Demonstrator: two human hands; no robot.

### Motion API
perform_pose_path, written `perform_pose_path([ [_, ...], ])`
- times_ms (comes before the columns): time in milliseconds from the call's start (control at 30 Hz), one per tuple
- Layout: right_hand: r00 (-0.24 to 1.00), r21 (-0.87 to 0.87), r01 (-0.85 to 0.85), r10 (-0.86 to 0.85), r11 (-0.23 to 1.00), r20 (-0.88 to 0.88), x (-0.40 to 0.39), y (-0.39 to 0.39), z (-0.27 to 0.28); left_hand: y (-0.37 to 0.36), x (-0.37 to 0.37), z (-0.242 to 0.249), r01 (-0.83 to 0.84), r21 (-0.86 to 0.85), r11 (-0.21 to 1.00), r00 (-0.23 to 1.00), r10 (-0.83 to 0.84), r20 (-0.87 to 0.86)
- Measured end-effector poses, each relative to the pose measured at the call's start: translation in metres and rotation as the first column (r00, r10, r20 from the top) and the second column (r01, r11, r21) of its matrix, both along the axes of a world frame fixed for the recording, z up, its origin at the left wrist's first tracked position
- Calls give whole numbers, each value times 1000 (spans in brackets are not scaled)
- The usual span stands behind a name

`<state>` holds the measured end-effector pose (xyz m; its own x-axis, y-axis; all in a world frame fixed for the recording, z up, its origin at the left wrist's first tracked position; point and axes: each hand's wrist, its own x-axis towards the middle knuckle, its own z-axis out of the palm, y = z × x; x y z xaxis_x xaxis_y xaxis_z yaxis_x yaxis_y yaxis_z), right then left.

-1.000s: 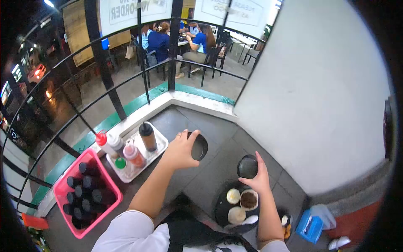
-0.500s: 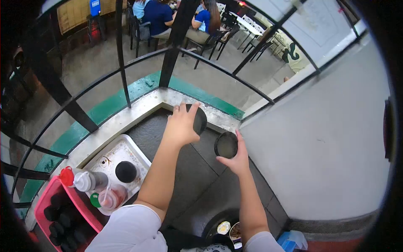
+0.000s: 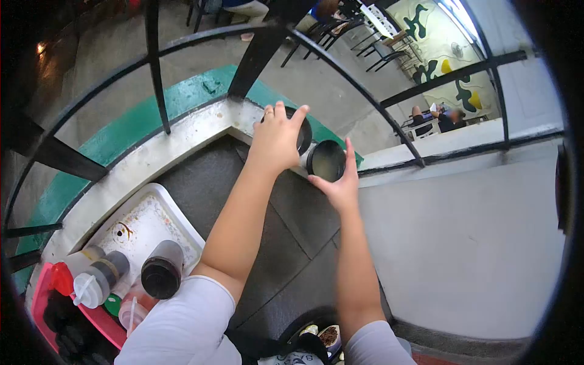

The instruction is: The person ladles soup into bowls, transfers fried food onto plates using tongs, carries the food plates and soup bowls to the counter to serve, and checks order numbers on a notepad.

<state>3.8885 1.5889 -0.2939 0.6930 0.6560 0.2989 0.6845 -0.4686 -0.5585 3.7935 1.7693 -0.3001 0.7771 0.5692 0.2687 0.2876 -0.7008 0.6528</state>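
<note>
My left hand (image 3: 280, 137) is wrapped over a dark round bowl (image 3: 302, 131), which it partly hides. My right hand (image 3: 342, 182) grips a second dark bowl (image 3: 326, 161) from its right side, thumb below and fingers on the far rim. Cloudy liquid shows inside this second bowl. The two bowls are side by side, close together, near the white ledge (image 3: 210, 121) at the corner of the dark tiled counter (image 3: 267, 213).
A white tray (image 3: 143, 213) at left holds squeeze bottles (image 3: 103, 280) and a black-lidded jar (image 3: 161, 271). A pink basket (image 3: 103, 325) stands beside it. Black bars (image 3: 249, 61) rise beyond the ledge; a white wall (image 3: 462, 243) is at right. Bowls of food sit at the bottom.
Both hands have moved forward with the bowls, up toward the ledge, and the bowls are closer together. The view has shifted, showing more of the painted wall and a seated person at right.
</note>
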Motion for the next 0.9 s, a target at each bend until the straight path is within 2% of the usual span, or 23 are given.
perform_pose_path([
  [167, 997, -51, 54, -57, 997, -51, 9, 16, -2, 8, 8, 2, 31, -48, 998, 999, -31, -12],
  [267, 1000, -85, 25, -23, 996, 14, 11, 20, -3, 7, 13, -8, -5, 1, 1000, 1000, 5, 13],
  [467, 1000, -105, -19, 19, 994, -2, 15, 19, -1, 8, 13, -12, -35, -22, 999, 998, 36, 48],
  [767, 997, -79, -39, 44, 996, 63, 13, 13, -6, 5, 11, 0, -74, -32, 997, 991, 69, -116],
  [900, 997, -80, -10, 16, 997, 72, 9, 14, -5, -4, 11, -2, -133, 17, 991, 989, 134, -60],
])
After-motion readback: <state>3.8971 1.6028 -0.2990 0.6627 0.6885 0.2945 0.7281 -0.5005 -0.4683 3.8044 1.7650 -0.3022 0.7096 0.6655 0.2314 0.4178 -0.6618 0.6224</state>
